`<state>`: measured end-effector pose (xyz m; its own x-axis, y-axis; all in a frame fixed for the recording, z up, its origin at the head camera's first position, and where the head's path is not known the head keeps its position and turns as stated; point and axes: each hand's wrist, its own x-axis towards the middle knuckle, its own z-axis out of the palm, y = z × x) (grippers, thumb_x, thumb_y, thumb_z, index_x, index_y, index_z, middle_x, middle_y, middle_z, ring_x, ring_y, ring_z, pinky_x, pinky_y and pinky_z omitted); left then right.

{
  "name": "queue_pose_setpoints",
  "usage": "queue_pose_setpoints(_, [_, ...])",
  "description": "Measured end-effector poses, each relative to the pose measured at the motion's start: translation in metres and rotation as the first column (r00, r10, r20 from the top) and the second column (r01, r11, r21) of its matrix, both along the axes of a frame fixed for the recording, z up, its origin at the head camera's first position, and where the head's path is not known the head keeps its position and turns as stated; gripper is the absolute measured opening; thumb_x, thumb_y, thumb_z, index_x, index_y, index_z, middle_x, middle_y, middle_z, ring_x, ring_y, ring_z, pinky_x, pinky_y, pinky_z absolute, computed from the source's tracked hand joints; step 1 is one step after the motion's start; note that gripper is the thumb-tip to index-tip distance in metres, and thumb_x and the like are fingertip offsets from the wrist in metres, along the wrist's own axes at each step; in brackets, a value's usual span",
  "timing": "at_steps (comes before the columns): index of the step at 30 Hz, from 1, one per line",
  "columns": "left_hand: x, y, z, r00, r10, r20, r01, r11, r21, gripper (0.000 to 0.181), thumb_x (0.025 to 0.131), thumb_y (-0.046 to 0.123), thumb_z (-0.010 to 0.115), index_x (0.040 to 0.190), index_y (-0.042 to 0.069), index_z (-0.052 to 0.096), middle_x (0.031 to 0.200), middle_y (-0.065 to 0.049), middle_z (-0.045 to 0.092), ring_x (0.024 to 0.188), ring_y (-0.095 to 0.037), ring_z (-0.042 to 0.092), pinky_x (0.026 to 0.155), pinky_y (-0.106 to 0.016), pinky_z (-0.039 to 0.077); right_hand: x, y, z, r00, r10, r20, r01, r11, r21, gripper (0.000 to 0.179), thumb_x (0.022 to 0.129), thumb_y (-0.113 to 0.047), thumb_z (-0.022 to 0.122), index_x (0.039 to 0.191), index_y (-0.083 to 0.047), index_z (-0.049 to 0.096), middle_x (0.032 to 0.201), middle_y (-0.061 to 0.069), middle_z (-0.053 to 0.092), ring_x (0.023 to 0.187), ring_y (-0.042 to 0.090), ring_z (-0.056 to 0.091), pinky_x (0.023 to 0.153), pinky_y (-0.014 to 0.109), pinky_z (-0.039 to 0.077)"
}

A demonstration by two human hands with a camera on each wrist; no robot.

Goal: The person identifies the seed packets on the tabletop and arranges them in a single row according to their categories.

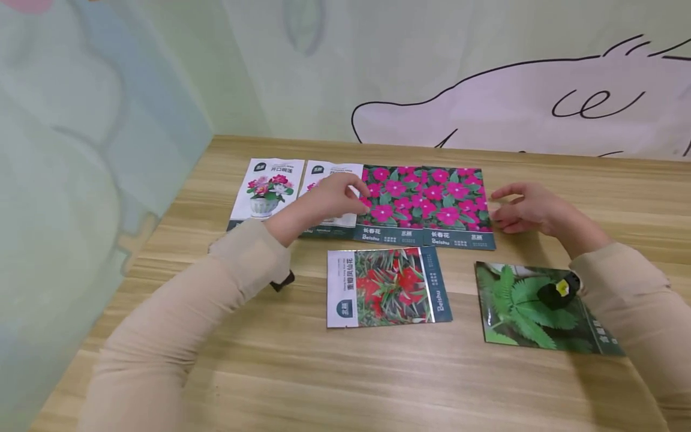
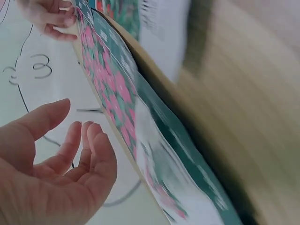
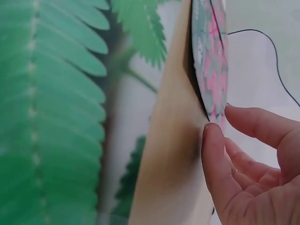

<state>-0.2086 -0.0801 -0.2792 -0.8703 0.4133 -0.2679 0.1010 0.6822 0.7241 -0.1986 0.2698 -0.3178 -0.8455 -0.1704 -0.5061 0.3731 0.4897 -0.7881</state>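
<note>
Two pink-flower seed packets lie side by side, the left one (image 1: 393,204) against the right one (image 1: 457,207). My left hand (image 1: 337,197) hovers with loosely bent fingers over the second white seed packet (image 1: 337,225), its fingertips by the left pink packet's edge; the left wrist view shows the palm holding nothing. At the right pink packet's outer edge is my right hand (image 1: 531,210), thumb and fingers apart. In the right wrist view a fingertip (image 3: 212,133) sits at that packet's corner; whether it touches I cannot tell.
Another white packet (image 1: 268,192) with a potted flower lies at the row's left end. In front lies a red-flower packet (image 1: 391,288), turned sideways. A green-leaf packet (image 1: 518,309) is partly under my right forearm. Painted walls stand behind and left of the wooden table (image 1: 302,372).
</note>
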Motion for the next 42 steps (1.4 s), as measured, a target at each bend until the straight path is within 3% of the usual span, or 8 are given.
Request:
queue_pose_setpoints(5, [0.009,-0.032,0.002,0.998,0.052,0.035,-0.05,0.998,-0.049,0.031,0.085,0.012,0.066,0.114,0.003,0.057,0.088,-0.01,0.055,0.074,-0.02,0.05,0.064,-0.028,0.047,0.005,0.005,0.003,1.0,0.018,-0.003,-0.018,0.999,-0.032,0.057,0.091,-0.008,0.059,0.137,0.005,0.028,0.09,0.002,0.061,0.074,0.014,0.062,0.071,0.031,0.056])
queue_pose_setpoints(8, [0.017,-0.044,0.003,0.996,0.043,0.083,-0.037,0.996,-0.077,0.031,0.087,0.014,0.065,0.116,0.006,0.057,0.092,-0.01,0.055,0.079,-0.024,0.051,0.068,-0.031,0.048,0.011,0.006,0.005,1.0,0.03,-0.004,-0.03,0.998,-0.057,0.056,0.091,-0.008,0.059,0.136,0.005,0.029,0.092,0.0,0.064,0.078,0.015,0.063,0.073,0.03,0.055])
queue_pose_setpoints(12, [0.027,-0.053,0.004,0.981,0.016,0.193,-0.011,1.0,-0.028,0.035,0.088,0.016,0.065,0.12,0.006,0.055,0.099,-0.011,0.055,0.088,-0.024,0.052,0.079,-0.036,0.05,0.023,0.005,0.006,0.999,0.042,-0.007,-0.042,0.995,-0.09,0.056,0.088,-0.006,0.063,0.134,0.004,0.032,0.095,0.001,0.064,0.082,0.015,0.063,0.074,0.029,0.055])
queue_pose_setpoints(15, [0.032,-0.058,0.005,0.966,0.03,0.257,-0.034,0.999,0.008,0.037,0.088,0.014,0.064,0.122,0.004,0.053,0.102,-0.012,0.056,0.093,-0.023,0.053,0.085,-0.039,0.051,0.032,0.004,0.007,0.999,0.035,0.009,-0.034,0.99,-0.138,0.053,0.088,-0.005,0.063,0.132,0.004,0.035,0.095,0.001,0.066,0.083,0.016,0.064,0.074,0.029,0.055])
queue_pose_setpoints(21, [0.036,-0.067,0.001,0.958,0.069,0.279,-0.073,0.997,0.004,0.037,0.088,0.011,0.062,0.123,0.002,0.051,0.098,-0.011,0.059,0.09,-0.021,0.054,0.082,-0.035,0.051,0.043,-0.002,0.006,0.995,0.022,0.094,0.004,0.966,-0.26,0.047,0.09,-0.003,0.059,0.132,0.001,0.038,0.095,0.0,0.067,0.087,0.017,0.064,0.077,0.03,0.055])
queue_pose_setpoints(28, [0.046,-0.076,-0.002,0.949,0.077,0.306,-0.073,0.997,-0.024,0.038,0.088,0.012,0.062,0.122,-0.002,0.051,0.089,-0.007,0.058,0.085,-0.014,0.057,0.079,-0.029,0.051,0.048,-0.009,0.009,0.989,0.023,0.144,0.024,0.949,-0.315,0.043,0.09,-0.004,0.06,0.13,-0.003,0.042,0.098,0.003,0.067,0.09,0.019,0.065,0.08,0.032,0.054])
queue_pose_setpoints(37, [0.056,-0.078,-0.015,0.875,0.048,0.482,-0.091,0.994,0.067,0.041,0.092,0.012,0.058,0.125,-0.009,0.045,0.101,-0.014,0.066,0.084,-0.015,0.065,0.081,-0.032,0.053,0.059,-0.029,0.003,0.981,0.099,0.169,-0.029,0.927,-0.374,0.058,0.09,-0.004,0.057,0.139,0.007,0.027,0.105,0.004,0.067,0.097,0.019,0.063,0.085,0.032,0.052])
queue_pose_setpoints(42, [0.059,-0.073,-0.026,0.867,0.059,0.495,-0.113,0.99,0.081,0.039,0.091,0.011,0.059,0.122,-0.009,0.047,0.091,-0.01,0.068,0.078,-0.014,0.065,0.075,-0.029,0.055,0.065,-0.045,0.001,0.976,0.099,0.192,-0.014,0.916,-0.401,0.06,0.09,-0.002,0.057,0.139,0.009,0.025,0.102,0.005,0.067,0.095,0.018,0.064,0.085,0.032,0.052])
